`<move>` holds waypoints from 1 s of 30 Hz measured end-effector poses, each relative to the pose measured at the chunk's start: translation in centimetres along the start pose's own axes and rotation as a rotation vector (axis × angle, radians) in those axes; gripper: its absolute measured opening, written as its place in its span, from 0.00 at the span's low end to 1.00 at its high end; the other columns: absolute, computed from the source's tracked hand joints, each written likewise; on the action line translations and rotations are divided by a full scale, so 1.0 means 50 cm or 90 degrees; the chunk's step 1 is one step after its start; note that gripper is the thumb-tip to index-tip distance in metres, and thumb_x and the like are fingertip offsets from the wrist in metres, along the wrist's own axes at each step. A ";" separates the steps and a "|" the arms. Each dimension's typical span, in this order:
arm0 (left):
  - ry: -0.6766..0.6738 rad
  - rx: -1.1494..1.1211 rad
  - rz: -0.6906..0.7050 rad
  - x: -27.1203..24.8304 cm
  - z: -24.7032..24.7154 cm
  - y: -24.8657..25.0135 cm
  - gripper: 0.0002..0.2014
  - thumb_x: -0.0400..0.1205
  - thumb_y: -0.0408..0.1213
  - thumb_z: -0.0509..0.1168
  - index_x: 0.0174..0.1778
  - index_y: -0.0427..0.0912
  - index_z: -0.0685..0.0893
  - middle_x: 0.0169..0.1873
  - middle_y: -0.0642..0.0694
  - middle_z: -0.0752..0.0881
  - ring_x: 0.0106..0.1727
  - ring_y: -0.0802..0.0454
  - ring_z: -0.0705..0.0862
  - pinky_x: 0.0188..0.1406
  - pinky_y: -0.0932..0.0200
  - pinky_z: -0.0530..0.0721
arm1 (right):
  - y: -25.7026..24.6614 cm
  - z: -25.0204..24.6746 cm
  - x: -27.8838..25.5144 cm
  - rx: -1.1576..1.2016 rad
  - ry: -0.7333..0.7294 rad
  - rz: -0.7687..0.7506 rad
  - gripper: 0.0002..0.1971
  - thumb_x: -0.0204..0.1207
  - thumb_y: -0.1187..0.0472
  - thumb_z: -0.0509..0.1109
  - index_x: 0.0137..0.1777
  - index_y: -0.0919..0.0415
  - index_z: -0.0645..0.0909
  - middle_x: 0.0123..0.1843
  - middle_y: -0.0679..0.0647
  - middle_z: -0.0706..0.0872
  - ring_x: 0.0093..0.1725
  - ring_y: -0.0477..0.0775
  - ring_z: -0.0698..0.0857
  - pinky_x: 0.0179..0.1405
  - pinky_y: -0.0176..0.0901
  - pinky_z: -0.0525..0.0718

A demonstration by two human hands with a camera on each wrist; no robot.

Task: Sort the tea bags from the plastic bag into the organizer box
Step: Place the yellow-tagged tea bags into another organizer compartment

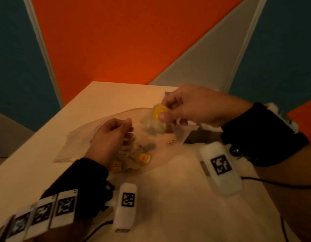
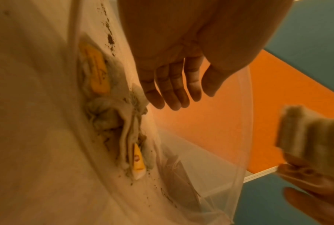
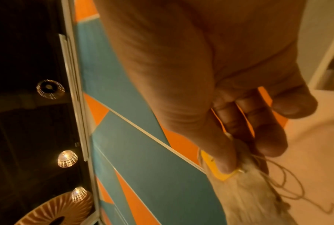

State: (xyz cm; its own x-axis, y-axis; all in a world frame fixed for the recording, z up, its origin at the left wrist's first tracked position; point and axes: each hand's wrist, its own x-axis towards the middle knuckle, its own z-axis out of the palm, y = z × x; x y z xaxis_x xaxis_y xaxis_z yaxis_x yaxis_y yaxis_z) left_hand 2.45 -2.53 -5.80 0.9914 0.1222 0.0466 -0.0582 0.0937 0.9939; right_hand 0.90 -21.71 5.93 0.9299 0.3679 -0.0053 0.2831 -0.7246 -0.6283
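Right hand [image 1: 189,105] pinches papery, yellow-tagged tea bags [image 1: 154,123].

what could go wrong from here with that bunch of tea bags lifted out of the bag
The right hand pinches several tea bags at once by a yellow tag; one could slip free. Their strings hang in loose loops and may snag or tangle. Loose tea crumbs already sit inside the plastic bag, so a paper bag may be torn and could spill more.
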 end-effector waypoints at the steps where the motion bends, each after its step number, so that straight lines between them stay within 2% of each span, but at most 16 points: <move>1: 0.000 -0.001 0.002 0.000 0.001 0.000 0.10 0.83 0.39 0.66 0.41 0.37 0.84 0.35 0.42 0.86 0.34 0.48 0.83 0.42 0.50 0.81 | -0.008 -0.031 -0.015 -0.007 0.022 -0.005 0.05 0.76 0.58 0.76 0.42 0.59 0.89 0.35 0.55 0.90 0.29 0.42 0.82 0.33 0.40 0.80; 3: 0.005 -0.006 0.003 0.001 0.002 -0.001 0.08 0.83 0.37 0.66 0.43 0.36 0.85 0.38 0.41 0.87 0.36 0.49 0.84 0.42 0.51 0.82 | -0.018 -0.098 -0.045 -0.021 0.060 0.009 0.04 0.77 0.57 0.74 0.43 0.55 0.89 0.34 0.49 0.90 0.29 0.39 0.83 0.29 0.32 0.80; 7: 0.004 -0.004 -0.004 0.002 0.001 -0.001 0.07 0.83 0.36 0.66 0.46 0.36 0.86 0.41 0.42 0.88 0.41 0.46 0.85 0.44 0.51 0.82 | 0.000 -0.229 -0.083 -0.054 0.137 0.040 0.06 0.78 0.55 0.72 0.46 0.54 0.89 0.35 0.45 0.90 0.36 0.41 0.86 0.40 0.40 0.83; 10: 0.004 0.014 0.004 0.003 -0.003 -0.005 0.07 0.82 0.37 0.67 0.43 0.38 0.87 0.43 0.41 0.89 0.43 0.45 0.86 0.50 0.48 0.83 | 0.056 -0.310 -0.085 -0.078 0.209 0.105 0.06 0.78 0.55 0.73 0.46 0.57 0.89 0.37 0.48 0.90 0.40 0.45 0.87 0.43 0.44 0.82; 13: 0.005 0.020 -0.006 0.003 -0.005 -0.006 0.06 0.81 0.36 0.67 0.41 0.40 0.87 0.41 0.40 0.89 0.43 0.42 0.85 0.56 0.42 0.81 | 0.137 -0.355 -0.073 -0.144 0.234 0.188 0.07 0.78 0.56 0.74 0.48 0.59 0.89 0.42 0.57 0.91 0.46 0.54 0.87 0.47 0.51 0.82; 15: 0.004 0.022 -0.017 0.003 -0.004 -0.005 0.06 0.82 0.36 0.67 0.40 0.42 0.87 0.41 0.39 0.89 0.43 0.41 0.84 0.55 0.41 0.79 | 0.193 -0.355 -0.066 -0.216 0.199 0.244 0.06 0.78 0.56 0.74 0.48 0.58 0.88 0.42 0.57 0.91 0.47 0.57 0.88 0.46 0.51 0.83; 18: 0.007 0.031 -0.032 0.004 -0.005 -0.005 0.08 0.82 0.38 0.67 0.39 0.43 0.87 0.41 0.40 0.89 0.44 0.41 0.85 0.53 0.42 0.78 | 0.262 -0.313 -0.057 -0.289 0.101 0.303 0.05 0.80 0.55 0.72 0.49 0.55 0.86 0.42 0.54 0.89 0.44 0.52 0.86 0.41 0.43 0.80; 22: 0.006 0.031 -0.038 0.004 -0.007 -0.005 0.07 0.83 0.37 0.66 0.40 0.44 0.86 0.41 0.41 0.89 0.45 0.40 0.85 0.56 0.38 0.79 | 0.327 -0.245 -0.034 -0.343 -0.007 0.329 0.03 0.80 0.56 0.70 0.47 0.53 0.85 0.43 0.53 0.87 0.44 0.52 0.84 0.43 0.42 0.78; 25: 0.016 0.017 -0.034 0.002 -0.009 -0.003 0.07 0.83 0.36 0.65 0.41 0.42 0.86 0.41 0.40 0.88 0.43 0.41 0.85 0.53 0.41 0.79 | 0.340 -0.217 -0.017 -0.354 -0.087 0.353 0.03 0.80 0.56 0.71 0.44 0.49 0.82 0.41 0.50 0.86 0.42 0.49 0.83 0.42 0.41 0.79; 27: 0.026 0.015 -0.022 0.001 -0.010 -0.001 0.06 0.83 0.35 0.65 0.41 0.42 0.86 0.42 0.40 0.88 0.42 0.43 0.85 0.49 0.46 0.81 | 0.336 -0.204 -0.008 -0.368 -0.154 0.389 0.01 0.79 0.56 0.71 0.49 0.51 0.83 0.42 0.48 0.84 0.42 0.47 0.81 0.41 0.39 0.78; 30: 0.027 -0.005 -0.016 -0.001 -0.007 0.002 0.06 0.83 0.31 0.64 0.42 0.40 0.85 0.41 0.40 0.87 0.38 0.46 0.83 0.39 0.54 0.79 | 0.340 -0.194 0.009 -0.397 -0.225 0.431 0.10 0.77 0.56 0.73 0.57 0.58 0.85 0.46 0.52 0.85 0.44 0.49 0.83 0.43 0.41 0.81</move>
State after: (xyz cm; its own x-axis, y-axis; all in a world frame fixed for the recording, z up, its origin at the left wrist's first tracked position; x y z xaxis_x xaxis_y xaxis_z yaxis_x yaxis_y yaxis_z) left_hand 2.36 -2.17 -5.74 0.9866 0.1620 0.0168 -0.0342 0.1057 0.9938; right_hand 8.39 -39.52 2.76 0.8464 -0.1582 -0.5085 -0.1154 -0.9866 0.1149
